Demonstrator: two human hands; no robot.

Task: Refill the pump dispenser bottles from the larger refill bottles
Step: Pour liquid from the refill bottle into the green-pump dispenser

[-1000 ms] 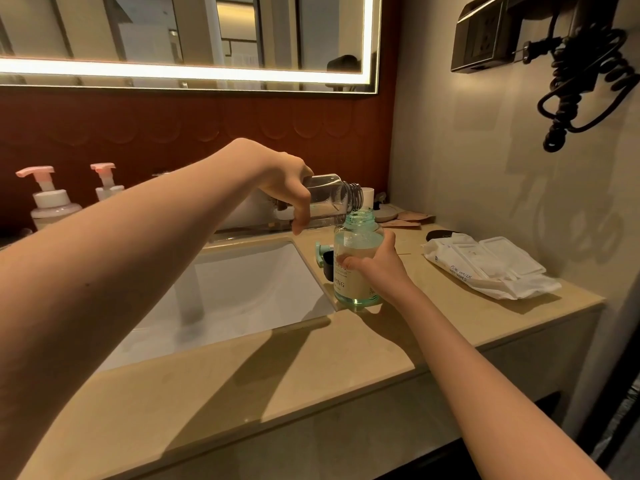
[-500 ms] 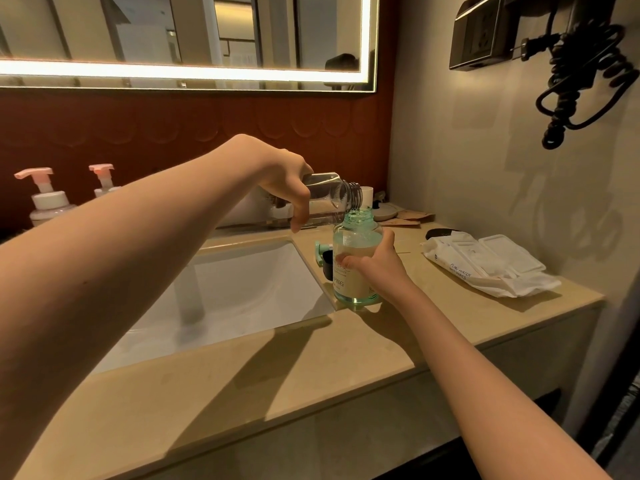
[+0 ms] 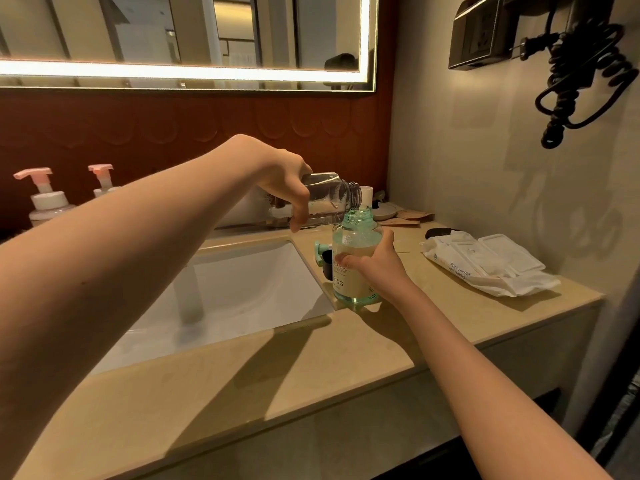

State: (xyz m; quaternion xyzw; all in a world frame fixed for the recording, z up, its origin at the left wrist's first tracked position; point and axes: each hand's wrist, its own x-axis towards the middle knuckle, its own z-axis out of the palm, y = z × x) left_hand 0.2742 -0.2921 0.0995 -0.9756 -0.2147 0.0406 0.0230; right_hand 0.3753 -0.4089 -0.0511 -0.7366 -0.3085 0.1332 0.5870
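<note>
My left hand (image 3: pixel 282 180) grips a clear refill bottle (image 3: pixel 327 197), tipped almost level with its threaded mouth right above the open neck of a green dispenser bottle (image 3: pixel 356 244). That green bottle stands upright on the beige counter (image 3: pixel 346 348) at the sink's right corner, and my right hand (image 3: pixel 375 259) is wrapped around its middle. Pale liquid fills it to the shoulder. A green pump head (image 3: pixel 318 252) and a black cap (image 3: pixel 326 268) lie just left of it. Two white bottles with pink pumps (image 3: pixel 45 199) stand at the far left.
A white sink basin (image 3: pixel 225 299) lies left of the bottles. A pack of wet wipes (image 3: pixel 485 263) sits on the counter at right, small items (image 3: pixel 388 211) at the back corner. A coiled black cord (image 3: pixel 581 74) hangs on the right wall. A lit mirror (image 3: pixel 187 39) is above.
The clear bottle stays tipped over the green bottle's neck; both hands hold nearly the same pose, with only a slight shift in view.
</note>
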